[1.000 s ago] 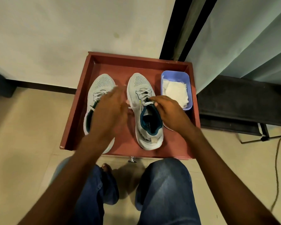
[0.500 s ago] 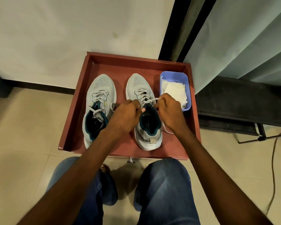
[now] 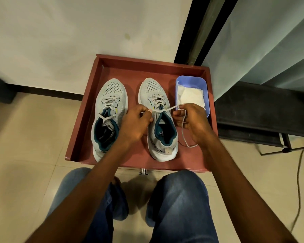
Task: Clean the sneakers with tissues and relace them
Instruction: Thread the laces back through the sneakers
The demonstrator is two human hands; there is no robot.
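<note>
Pulling the two ends of the lace (image 3: 167,109) apart across the tongue of the right sneaker (image 3: 158,120), the person appears to be in the lacing part of the job, not the wiping. The left hand (image 3: 135,123) has its fingers curled around one end near the shoe's inner side; the right hand (image 3: 191,120) pinches the other end just in front of the blue tub (image 3: 191,81), and the slack drops from it in a loop onto the tray floor beside the heel. Both sneakers sit side by side, toes away, in the red wooden tray (image 3: 112,62). The left sneaker (image 3: 109,116) carries its lace through the eyelets, but its ends lie loose over the opening, so I judge it threaded and not tied. Folded tissues (image 3: 191,96) lie in the tub, and none is out on the tray. Whether the uppers have been wiped already is hard to tell from this angle. Left to do, at least: knot the right lace and tidy the left one.
</note>
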